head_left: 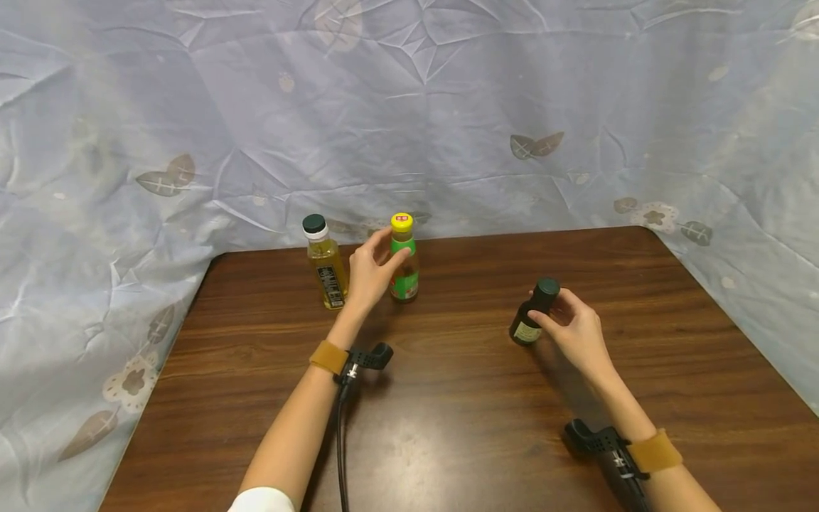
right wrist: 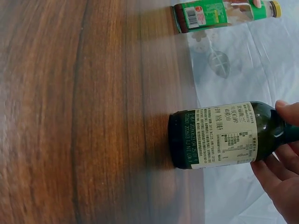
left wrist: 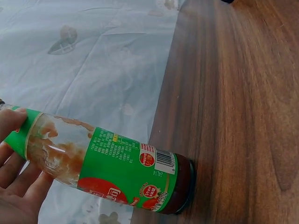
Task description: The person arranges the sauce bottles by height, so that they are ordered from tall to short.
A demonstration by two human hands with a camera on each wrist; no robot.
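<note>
Toward the back of the table, my left hand (head_left: 370, 276) pinches the neck of a glass sauce bottle (head_left: 404, 283) with a yellow cap and green label. Brown sauce clings inside its glass in the left wrist view, where thumb and fingers lie around the upper label. My right hand (head_left: 581, 336) grips the neck of a small dark green bottle (head_left: 526, 327) with a dark cap and pale label. This bottle leans in the head view; whether its base touches the table I cannot tell. Fine print covers its label (right wrist: 226, 135) in the right wrist view.
Left of the sauce bottle stands a clear bottle of yellow oil (head_left: 328, 274) with a dark green cap. A brown wood-grain table (head_left: 448, 398) lies underneath. Behind and beside it hangs a pale leaf-patterned cloth (head_left: 422, 128). A black cable (head_left: 342, 448) trails from the left wrist camera.
</note>
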